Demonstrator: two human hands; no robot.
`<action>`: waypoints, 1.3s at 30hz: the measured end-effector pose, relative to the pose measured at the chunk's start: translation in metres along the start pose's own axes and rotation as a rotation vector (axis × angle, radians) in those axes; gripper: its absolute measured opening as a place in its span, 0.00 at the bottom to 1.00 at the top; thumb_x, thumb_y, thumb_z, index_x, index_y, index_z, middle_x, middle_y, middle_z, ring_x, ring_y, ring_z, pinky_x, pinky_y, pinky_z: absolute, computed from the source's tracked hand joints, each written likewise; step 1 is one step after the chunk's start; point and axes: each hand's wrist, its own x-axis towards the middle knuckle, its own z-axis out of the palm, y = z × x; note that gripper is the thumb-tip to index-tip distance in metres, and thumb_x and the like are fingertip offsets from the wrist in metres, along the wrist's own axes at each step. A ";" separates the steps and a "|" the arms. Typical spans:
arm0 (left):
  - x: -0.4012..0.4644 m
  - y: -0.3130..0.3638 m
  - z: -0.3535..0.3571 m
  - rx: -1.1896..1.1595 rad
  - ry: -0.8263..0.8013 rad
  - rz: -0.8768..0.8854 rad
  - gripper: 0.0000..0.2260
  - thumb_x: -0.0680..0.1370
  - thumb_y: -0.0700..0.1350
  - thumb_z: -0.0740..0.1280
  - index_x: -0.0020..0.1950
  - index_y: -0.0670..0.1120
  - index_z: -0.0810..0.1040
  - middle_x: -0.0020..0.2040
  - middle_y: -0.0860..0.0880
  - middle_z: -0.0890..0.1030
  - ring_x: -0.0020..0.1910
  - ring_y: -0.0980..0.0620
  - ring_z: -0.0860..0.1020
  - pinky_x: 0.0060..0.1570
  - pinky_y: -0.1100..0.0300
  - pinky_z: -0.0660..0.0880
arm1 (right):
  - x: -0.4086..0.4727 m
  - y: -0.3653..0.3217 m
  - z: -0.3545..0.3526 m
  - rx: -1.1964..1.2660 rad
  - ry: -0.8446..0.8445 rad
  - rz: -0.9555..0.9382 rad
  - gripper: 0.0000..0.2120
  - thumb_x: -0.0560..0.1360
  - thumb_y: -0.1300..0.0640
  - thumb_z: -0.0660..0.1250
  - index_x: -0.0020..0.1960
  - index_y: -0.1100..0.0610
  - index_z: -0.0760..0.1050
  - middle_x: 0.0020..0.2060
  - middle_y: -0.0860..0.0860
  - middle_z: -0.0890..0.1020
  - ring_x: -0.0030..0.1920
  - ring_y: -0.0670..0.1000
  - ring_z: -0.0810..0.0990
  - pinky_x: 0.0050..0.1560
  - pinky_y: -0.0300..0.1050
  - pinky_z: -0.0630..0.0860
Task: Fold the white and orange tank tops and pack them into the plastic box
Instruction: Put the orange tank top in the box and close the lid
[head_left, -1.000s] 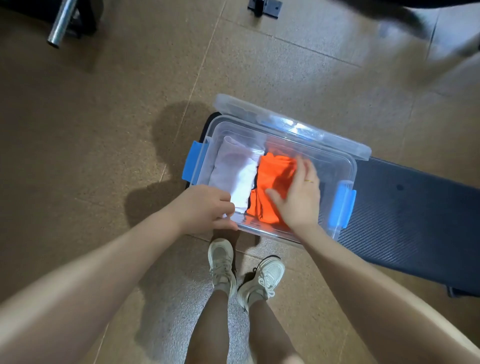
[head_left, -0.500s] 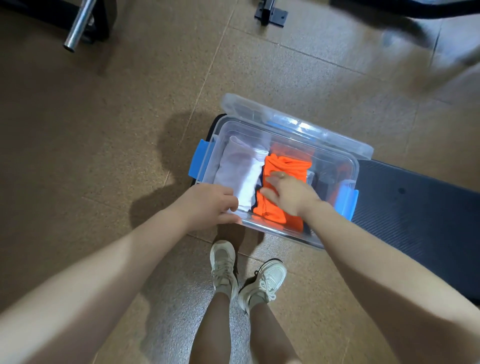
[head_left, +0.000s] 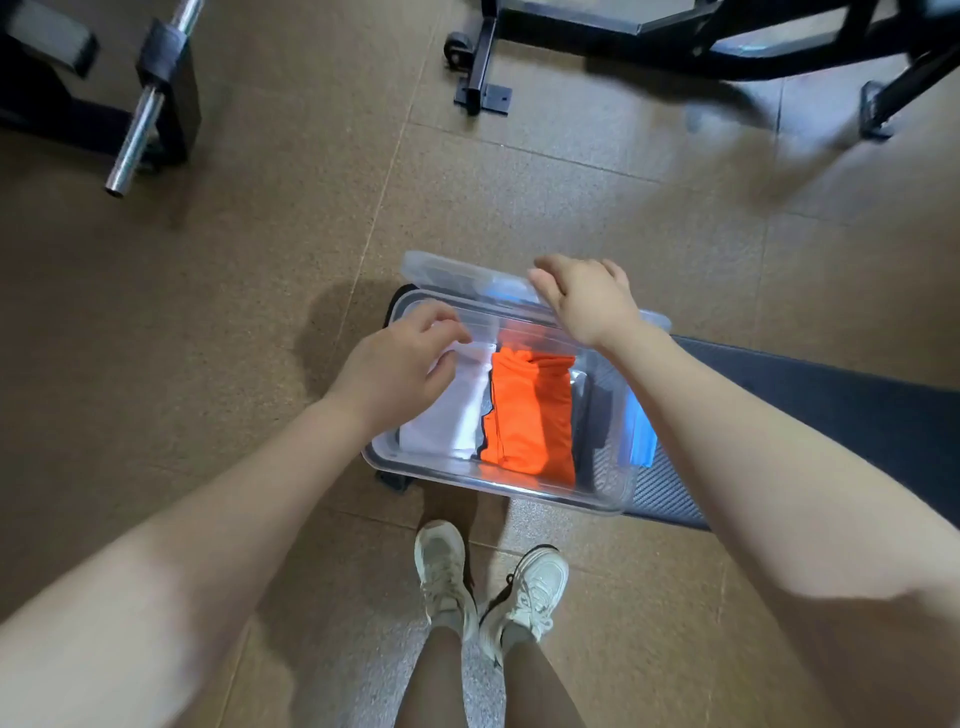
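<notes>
So, status:
step: packing looks done; closing the box is the step in hand, judging by where the hands sit.
white tank top (head_left: 457, 415): folded, inside the plastic box (head_left: 498, 480), left half.
orange tank top (head_left: 532, 413): folded, in the same box, touching the white one's right edge; spare room to its right.
box location: on the end of a dark padded counter (head_left: 810, 410), over the tiled floor (head_left: 519, 197).
lid (head_left: 447, 273): clear, standing behind the far rim, not yet on.
right hand (head_left: 584, 301): on the lid's top edge, fingers over it; grip looks like it is grasping the lid, fingertips hidden.
left hand (head_left: 397, 371): above the white top, fingers loosely curled, grip released, holding nothing.
next: swing the lid forward over the rim, left hand clear first, then press the blue latch (head_left: 639, 436).
</notes>
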 end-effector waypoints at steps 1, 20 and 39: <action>0.005 -0.001 0.000 0.007 0.025 0.018 0.14 0.74 0.46 0.57 0.51 0.42 0.79 0.53 0.44 0.79 0.39 0.45 0.80 0.30 0.51 0.77 | 0.003 0.002 -0.002 0.013 -0.046 -0.041 0.19 0.80 0.47 0.54 0.60 0.57 0.74 0.57 0.59 0.80 0.61 0.60 0.75 0.65 0.53 0.63; 0.019 0.042 -0.008 0.251 -0.417 0.179 0.23 0.73 0.57 0.61 0.60 0.43 0.76 0.59 0.40 0.77 0.56 0.39 0.78 0.53 0.45 0.73 | -0.104 -0.028 0.002 -0.062 0.180 -0.235 0.11 0.68 0.52 0.62 0.40 0.60 0.77 0.34 0.56 0.79 0.34 0.59 0.80 0.31 0.45 0.75; -0.075 0.038 0.069 0.562 -0.413 0.016 0.23 0.79 0.43 0.57 0.74 0.47 0.57 0.78 0.47 0.48 0.77 0.45 0.48 0.74 0.51 0.46 | -0.183 -0.005 0.096 0.122 0.405 0.161 0.18 0.74 0.51 0.60 0.61 0.58 0.73 0.62 0.59 0.74 0.63 0.61 0.71 0.64 0.53 0.61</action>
